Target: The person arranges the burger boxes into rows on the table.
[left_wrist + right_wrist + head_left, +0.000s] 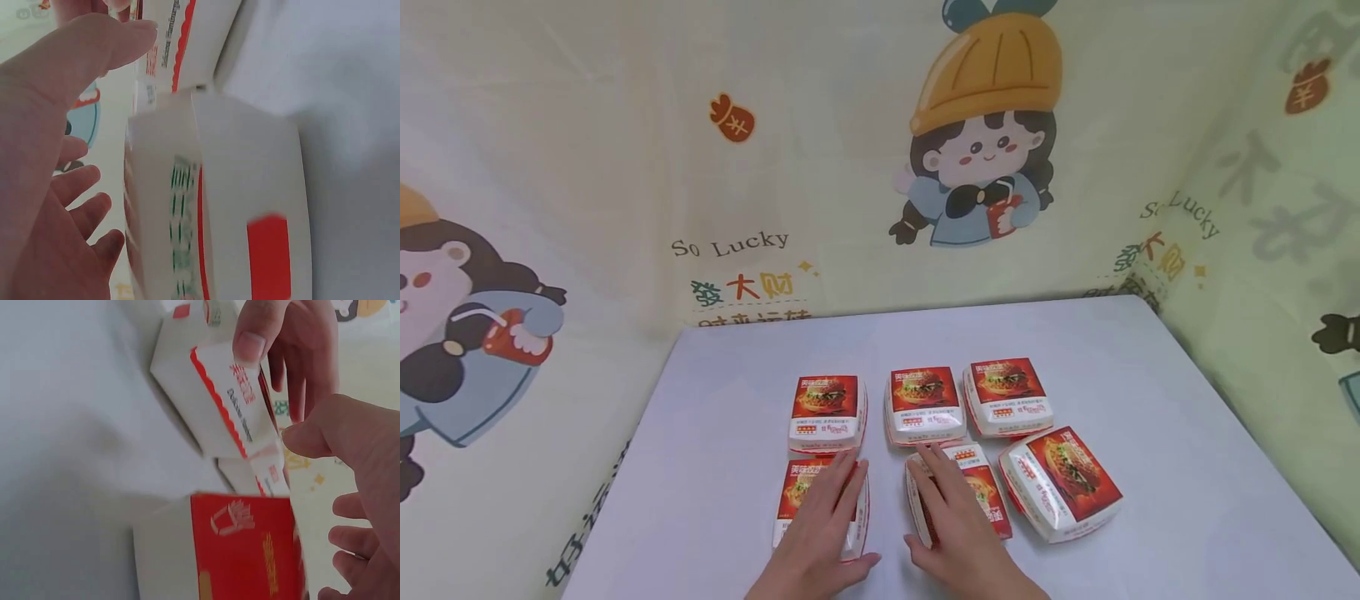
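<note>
Red-and-white cardboard burger boxes, six in all, sit on the white table, and from where I stand two bare hands reach in over the nearest ones. The left hand point(820, 533) lies across the top of the near-left box point(793, 493), its fingers long and relaxed, the thumb held out past the box's right side. To its right, the right hand point(958, 533) spreads over the near-middle box point(988, 493), fingers likewise extended, thumb out to the left. Neither hand grips anything; whether the fingertips actually touch the lids I cannot tell.

Just beyond the near-left box stands the far-left box point(824, 404), lined up with it. Behind the right hand, the back-middle box point(925, 400) and the back-right box point(1009, 392) stand side by side, and the angled box point(1067, 479) sits askew at the right end of the group. The near-middle box has its print turned the other way from the back row.

Pale cloth point(835, 167) hangs around the table, printed with a cartoon figure point(981, 75) in an orange hat and the words "So Lucky".
</note>
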A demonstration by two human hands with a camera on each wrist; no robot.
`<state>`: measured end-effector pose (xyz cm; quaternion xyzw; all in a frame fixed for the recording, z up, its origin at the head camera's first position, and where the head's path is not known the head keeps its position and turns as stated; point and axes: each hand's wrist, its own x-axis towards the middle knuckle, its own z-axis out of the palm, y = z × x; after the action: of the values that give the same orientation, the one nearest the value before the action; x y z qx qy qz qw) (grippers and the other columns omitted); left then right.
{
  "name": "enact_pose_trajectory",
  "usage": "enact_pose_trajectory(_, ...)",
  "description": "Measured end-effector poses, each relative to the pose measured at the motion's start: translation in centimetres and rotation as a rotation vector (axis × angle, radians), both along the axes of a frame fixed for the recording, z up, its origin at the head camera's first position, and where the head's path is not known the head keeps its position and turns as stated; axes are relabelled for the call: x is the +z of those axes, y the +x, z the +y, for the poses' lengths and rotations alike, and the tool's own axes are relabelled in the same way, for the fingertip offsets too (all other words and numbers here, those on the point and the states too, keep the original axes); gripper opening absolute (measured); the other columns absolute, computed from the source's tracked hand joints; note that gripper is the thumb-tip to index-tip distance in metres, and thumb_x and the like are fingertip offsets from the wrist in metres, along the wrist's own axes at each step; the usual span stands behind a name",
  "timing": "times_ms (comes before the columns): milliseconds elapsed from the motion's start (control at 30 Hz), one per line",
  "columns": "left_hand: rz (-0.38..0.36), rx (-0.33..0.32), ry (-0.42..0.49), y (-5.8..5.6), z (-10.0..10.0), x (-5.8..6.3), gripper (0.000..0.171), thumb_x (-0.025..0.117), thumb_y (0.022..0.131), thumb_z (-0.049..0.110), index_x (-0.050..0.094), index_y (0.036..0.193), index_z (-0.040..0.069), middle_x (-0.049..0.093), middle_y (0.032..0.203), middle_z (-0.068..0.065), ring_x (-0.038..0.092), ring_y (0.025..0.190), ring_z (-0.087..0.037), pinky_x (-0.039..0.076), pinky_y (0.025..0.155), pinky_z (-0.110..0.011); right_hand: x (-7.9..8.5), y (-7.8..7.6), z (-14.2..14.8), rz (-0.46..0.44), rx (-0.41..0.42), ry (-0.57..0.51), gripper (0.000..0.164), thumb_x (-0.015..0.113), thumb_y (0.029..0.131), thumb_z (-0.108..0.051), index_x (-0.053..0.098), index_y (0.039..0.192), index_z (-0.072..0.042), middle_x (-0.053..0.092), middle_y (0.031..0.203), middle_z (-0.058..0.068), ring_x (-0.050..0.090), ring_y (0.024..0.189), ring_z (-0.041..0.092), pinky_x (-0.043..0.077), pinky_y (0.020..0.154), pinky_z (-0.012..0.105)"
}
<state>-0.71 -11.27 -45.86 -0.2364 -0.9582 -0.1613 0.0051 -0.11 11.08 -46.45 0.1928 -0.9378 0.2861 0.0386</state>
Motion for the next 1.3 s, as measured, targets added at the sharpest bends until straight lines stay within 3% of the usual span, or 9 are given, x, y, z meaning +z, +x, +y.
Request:
enact_pose_trajectory(267,-0.011,-0.056,-0.017,-0.4,1.9,-0.2,0.109,0.08,0.075,0.054,0.02,0.159,0.018,0.023,0.165,-0.003,0.026,0.15,-0.026,0.041,0.113,-0.052,0.1,0.5,1.0,-0.159,-0.107,0.034,0.085,0.08,0.08,-0.041,0.04,0.151,-0.015,0.028,0.162,0.002,0.025,0.149,0.029,0.044,0.108,0.057)
enact_pose_trajectory(533,-0.051,-0.094,-0.029,-0.6,3.4,-0.1,0.106,0.078,0.078,0.054,0.022,0.158,0.016,0.022,0.165,-0.002,0.02,0.153,-0.024,0.033,0.118,-0.052,0.7,1.0,1.7,-0.222,-0.197,0.03,0.089,0.082,0.077,-0.045,0.041,0.151,-0.015,0.03,0.161,0.004,0.024,0.149,0.032,0.035,0.113,0.061)
enact_pose_trajectory(700,-0.06,-0.112,-0.027,-0.7,4.1,-0.1,0.106,0.079,0.078,0.053,0.02,0.159,0.018,0.019,0.166,-0.002,0.022,0.152,-0.024,0.033,0.118,-0.051,0.3,1.5,2.1,-0.189,-0.226,0.033,0.09,0.081,0.077,-0.048,0.042,0.15,-0.013,0.033,0.159,0.005,0.022,0.151,0.032,0.031,0.115,0.062)
enact_pose_trajectory(967,-0.06,-0.181,-0.018,-0.9,5.4,-0.4,0.106,0.08,0.078,0.05,0.022,0.159,0.017,0.021,0.166,-0.002,0.026,0.152,-0.023,0.035,0.117,-0.048,-0.9,2.1,3.0,-0.002,-0.248,0.032,0.092,0.084,0.072,-0.045,0.046,0.147,-0.008,0.043,0.152,0.011,0.034,0.143,0.035,0.036,0.111,0.063)
enact_pose_trajectory(1167,-0.044,-0.248,-0.033,-1.0,6.1,-0.8,0.101,0.078,0.08,0.05,0.024,0.158,0.017,0.024,0.165,0.0,0.025,0.152,-0.022,0.035,0.118,-0.045,-1.0,2.2,3.3,-0.079,-0.249,0.023,0.089,0.082,0.076,-0.046,0.044,0.149,-0.011,0.037,0.156,0.01,0.035,0.142,0.035,0.04,0.109,0.061)
enact_pose_trajectory(1300,-0.006,-0.247,-0.057,-1.1,6.2,-0.9,0.101,0.08,0.078,0.05,0.027,0.157,0.015,0.026,0.164,-0.002,0.027,0.15,-0.023,0.036,0.118,-0.044,-1.1,2.2,3.3,-0.072,-0.246,0.044,0.087,0.083,0.075,-0.046,0.047,0.146,-0.01,0.036,0.156,0.01,0.038,0.14,0.033,0.047,0.105,0.056)
